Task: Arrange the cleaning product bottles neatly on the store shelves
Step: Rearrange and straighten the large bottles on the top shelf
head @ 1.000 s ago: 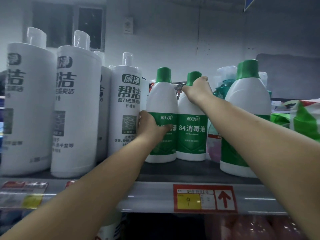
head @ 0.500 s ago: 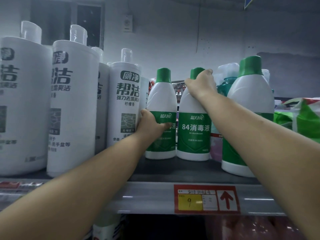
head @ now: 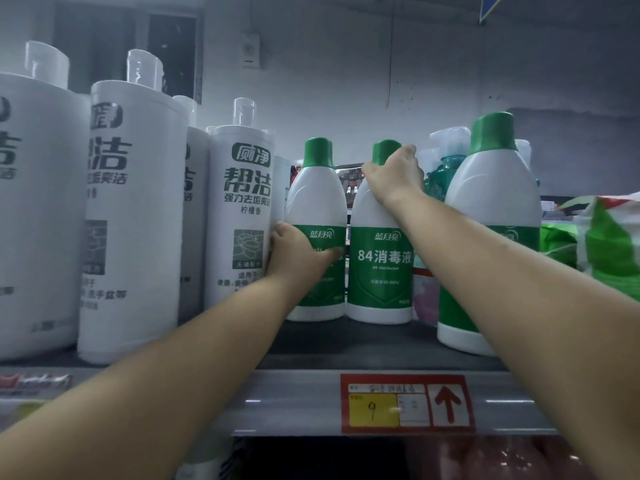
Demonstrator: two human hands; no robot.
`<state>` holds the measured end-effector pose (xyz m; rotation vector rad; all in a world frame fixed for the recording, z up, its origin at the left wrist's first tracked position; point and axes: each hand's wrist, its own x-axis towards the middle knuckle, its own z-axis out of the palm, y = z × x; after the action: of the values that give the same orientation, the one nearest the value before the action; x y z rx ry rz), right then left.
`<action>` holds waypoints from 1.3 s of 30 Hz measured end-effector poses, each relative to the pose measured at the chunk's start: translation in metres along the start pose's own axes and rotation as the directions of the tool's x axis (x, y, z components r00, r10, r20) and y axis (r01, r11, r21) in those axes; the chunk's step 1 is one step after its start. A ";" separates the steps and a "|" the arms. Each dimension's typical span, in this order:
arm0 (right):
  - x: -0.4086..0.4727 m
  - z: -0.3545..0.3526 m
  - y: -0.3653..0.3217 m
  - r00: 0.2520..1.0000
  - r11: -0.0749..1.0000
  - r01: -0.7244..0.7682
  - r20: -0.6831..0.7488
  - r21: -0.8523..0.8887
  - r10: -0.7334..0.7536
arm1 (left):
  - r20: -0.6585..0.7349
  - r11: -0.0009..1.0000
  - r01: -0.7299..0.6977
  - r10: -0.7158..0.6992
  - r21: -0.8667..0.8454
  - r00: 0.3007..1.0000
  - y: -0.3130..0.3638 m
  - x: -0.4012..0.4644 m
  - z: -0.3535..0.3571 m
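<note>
The step in hand looks like squaring up two green-capped 84 disinfectant bottles, standing far back on the shelf [head: 346,344] between the white toilet-cleaner bottles [head: 239,220] on the left and a larger green-capped bottle [head: 491,216] on the right; the left hand [head: 294,254] wraps the left disinfectant bottle [head: 317,192] at its label; the right hand [head: 393,174] curls over the shoulder of the right disinfectant bottle [head: 379,271]; next, probably, slide both near the shelf edge, labels facing out.

A red price tag [head: 407,404] with a yellow patch and a red arrow (pointing up) sits on the shelf's front edge. At far right lies a green-and-white bag [head: 613,240]. A small white box [head: 250,50] hangs on the grey wall [head: 346,81].
</note>
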<state>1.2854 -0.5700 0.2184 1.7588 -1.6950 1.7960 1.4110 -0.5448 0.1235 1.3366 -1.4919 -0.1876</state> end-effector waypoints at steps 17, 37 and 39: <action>-0.021 0.012 0.002 0.813 0.800 0.520 -0.115 -0.300 -0.571 | 0.038 0.758 -0.182 0.203 0.626 0.978 0.010 -0.022 0.006; -0.028 0.034 -0.038 0.905 0.962 0.268 0.355 -0.047 -0.234 | 0.082 0.801 -0.131 0.103 0.585 0.991 0.006 -0.020 0.005; -0.031 0.030 -0.037 0.907 0.956 0.287 0.337 -0.057 -0.252 | 0.093 0.789 -0.132 0.095 0.599 0.991 0.008 -0.021 0.003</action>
<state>1.3407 -0.5600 0.2085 2.2130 -1.5145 1.3332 1.3990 -0.5267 0.1156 1.7435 -1.7571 0.3724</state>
